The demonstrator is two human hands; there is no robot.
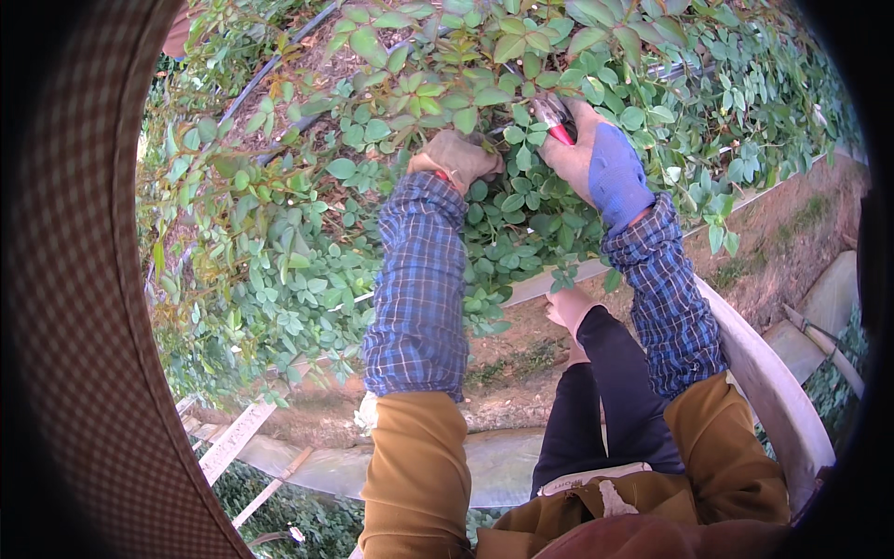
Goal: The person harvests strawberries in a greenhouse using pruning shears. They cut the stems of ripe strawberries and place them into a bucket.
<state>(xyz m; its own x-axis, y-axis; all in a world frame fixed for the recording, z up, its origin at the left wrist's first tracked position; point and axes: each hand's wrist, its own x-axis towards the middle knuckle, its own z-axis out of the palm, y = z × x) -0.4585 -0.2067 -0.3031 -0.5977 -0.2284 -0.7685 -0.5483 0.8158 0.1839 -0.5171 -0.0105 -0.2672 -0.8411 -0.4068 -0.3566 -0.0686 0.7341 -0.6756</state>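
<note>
My left hand [457,157], in a worn tan glove, reaches in among the rose bushes [517,202]. Its fingers are curled and partly hidden, so I cannot tell what they hold. To its right, my right hand [587,154], in a tan and blue glove, grips red-handled pruning shears [559,129]. Stems and leaflets surround the blades, and their tips are hard to make out. Blue plaid sleeve covers [422,279] run over both forearms. Reddish young leaves [513,45] hang just beyond the hands.
A dark irrigation pipe [279,59] crosses the bed at upper left. A pale edging strip [538,283] borders the bed above a soil path [517,335]. Wooden slats [237,437] stand at lower left. A pale curved band [768,370] passes beside my right arm.
</note>
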